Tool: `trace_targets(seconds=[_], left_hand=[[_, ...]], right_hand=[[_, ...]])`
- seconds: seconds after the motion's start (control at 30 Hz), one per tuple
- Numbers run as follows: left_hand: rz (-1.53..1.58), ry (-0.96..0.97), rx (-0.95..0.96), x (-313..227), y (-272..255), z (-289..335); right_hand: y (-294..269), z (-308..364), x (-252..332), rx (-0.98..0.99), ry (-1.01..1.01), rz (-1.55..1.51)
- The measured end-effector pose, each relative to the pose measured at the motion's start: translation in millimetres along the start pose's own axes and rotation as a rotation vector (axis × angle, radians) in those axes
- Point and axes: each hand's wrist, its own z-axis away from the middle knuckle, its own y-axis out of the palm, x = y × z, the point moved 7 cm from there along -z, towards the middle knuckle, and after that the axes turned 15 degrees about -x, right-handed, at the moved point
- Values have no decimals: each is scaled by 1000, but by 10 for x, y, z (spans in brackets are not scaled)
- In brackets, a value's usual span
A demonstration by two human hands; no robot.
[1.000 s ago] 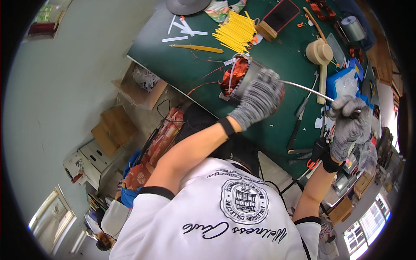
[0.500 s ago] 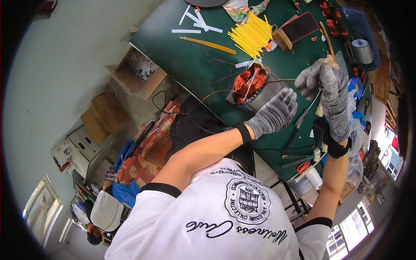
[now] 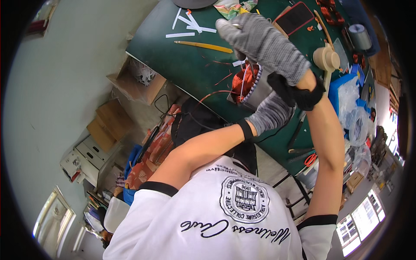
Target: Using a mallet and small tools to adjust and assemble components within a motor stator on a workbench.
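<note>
A motor stator (image 3: 260, 93) with red-brown copper windings (image 3: 244, 84) and white lacing sits near the table edge. My left hand (image 3: 271, 113), in a grey knit glove, is against its near right side. The fingers of that hand are largely hidden behind my right wrist. Above the stator reaches my right hand (image 3: 266, 43), also gloved, its fingers bent. A thin, dark piece shows below that hand at the windings; its kind is unclear. To the right of my right wrist is a beige mallet (image 3: 327, 59), out of my hands.
The green table (image 3: 151, 32) bears white paper strips (image 3: 186, 34), a pointed yellow strip (image 3: 203, 46) and a red-edged phone (image 3: 294, 18). Red-handled scissors (image 3: 310, 160) and plastic bags (image 3: 357, 128) are at the right. An open cardboard box (image 3: 136, 76) stands beyond the left edge.
My right hand has left the mallet area and swung left over the stator, now covering the yellow sticks. My left hand's outstretched fingers have drawn closer to the stator's near side.
</note>
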Motion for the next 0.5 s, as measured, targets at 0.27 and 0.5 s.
trace_targets(seconds=[0.27,0.5], left_hand=[[-62,168,551,95,-751,519],[-218,-138,191,737,-1220,699]], right_hand=[[-2033,1925,90,-559,436,-504],[-237,3135,-1665,-164,903,161]])
